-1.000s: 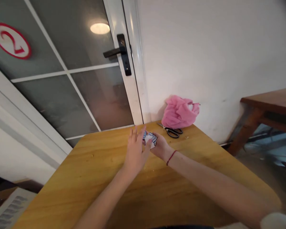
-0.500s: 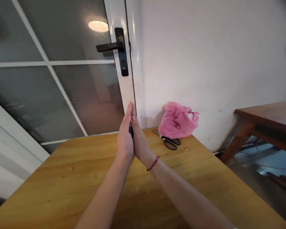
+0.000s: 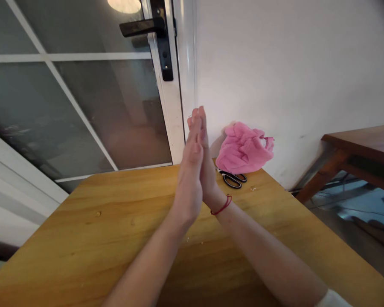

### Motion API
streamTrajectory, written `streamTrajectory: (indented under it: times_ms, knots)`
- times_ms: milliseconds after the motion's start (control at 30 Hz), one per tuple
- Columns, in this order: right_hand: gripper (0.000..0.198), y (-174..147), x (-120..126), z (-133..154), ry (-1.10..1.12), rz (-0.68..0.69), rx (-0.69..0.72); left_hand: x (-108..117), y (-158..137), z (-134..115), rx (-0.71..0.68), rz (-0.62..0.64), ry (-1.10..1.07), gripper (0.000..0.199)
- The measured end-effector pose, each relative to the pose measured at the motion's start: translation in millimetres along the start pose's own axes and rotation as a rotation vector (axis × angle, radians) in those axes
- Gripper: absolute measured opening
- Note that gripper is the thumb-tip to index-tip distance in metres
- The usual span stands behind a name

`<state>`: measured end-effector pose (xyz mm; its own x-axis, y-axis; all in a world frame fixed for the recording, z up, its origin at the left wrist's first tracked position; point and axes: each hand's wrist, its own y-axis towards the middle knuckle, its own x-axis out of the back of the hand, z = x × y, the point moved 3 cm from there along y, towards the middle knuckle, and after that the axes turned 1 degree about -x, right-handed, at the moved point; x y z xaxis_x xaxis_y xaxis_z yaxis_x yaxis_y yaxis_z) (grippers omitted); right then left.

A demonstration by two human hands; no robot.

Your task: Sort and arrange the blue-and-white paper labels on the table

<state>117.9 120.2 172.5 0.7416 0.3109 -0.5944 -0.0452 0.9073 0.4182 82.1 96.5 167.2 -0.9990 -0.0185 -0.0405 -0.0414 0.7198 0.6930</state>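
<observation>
My left hand (image 3: 188, 183) and my right hand (image 3: 208, 175) press palm to palm above the table, fingers straight and held close together, tips pointing up and away. The left hand sits slightly nearer to me, so the right fingertips reach past it. Whatever is between the palms is hidden now; a small dark item showed there half a second ago, too little of it to name. A red string bracelet (image 3: 222, 205) circles my right wrist. Beyond the right hand lie black-handled scissors (image 3: 232, 180), partly under a bunched pink cloth (image 3: 243, 149).
The wooden table (image 3: 121, 238) carries a few small crumbs. A door with frosted panes and a black handle (image 3: 142, 27) stands at the back left, beside a white wall (image 3: 275, 64). To the right is another wooden table (image 3: 365, 140).
My hands have shifted up and right in view, and the right has slid forward against the left. The dark item between the palms has gone out of sight. The view has tilted down slightly.
</observation>
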Motion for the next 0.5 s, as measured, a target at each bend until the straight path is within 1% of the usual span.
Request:
streamTrajectory:
  times_ms: [67, 133, 200, 267, 333, 367, 400, 500]
  knots:
    - [0.041, -7, -7, -7, -0.042, 0.084, 0.054, 11, 5, -1, -0.007, -0.027, -0.038, 0.045]
    - [0.043, -16, -15, -18, -0.078, 0.162, 0.102, 25, 12, 2, -0.012, -0.042, -0.021, 0.046]
    - [0.044, -23, -22, -26, -0.110, 0.217, 0.119, 38, 16, 8, -0.010, -0.047, 0.025, 0.046]
    - [0.045, -24, -25, -29, -0.113, 0.260, 0.124, 43, 17, 14, -0.014, -0.062, 0.084, 0.048]
    - [0.046, -19, -23, -27, -0.126, 0.277, 0.127, 40, 15, 17, -0.021, -0.077, 0.128, 0.048]
    - [0.046, -15, -20, -25, -0.173, 0.258, 0.133, 35, 13, 18, -0.025, -0.077, 0.138, 0.048]
    - [0.047, -10, -16, -22, -0.261, 0.211, 0.141, 30, 10, 19, -0.029, -0.069, 0.138, 0.046]
    - [0.059, 7, 3, -15, -0.693, 0.008, 0.166, 11, 4, 20, -0.036, -0.034, 0.087, 0.043]
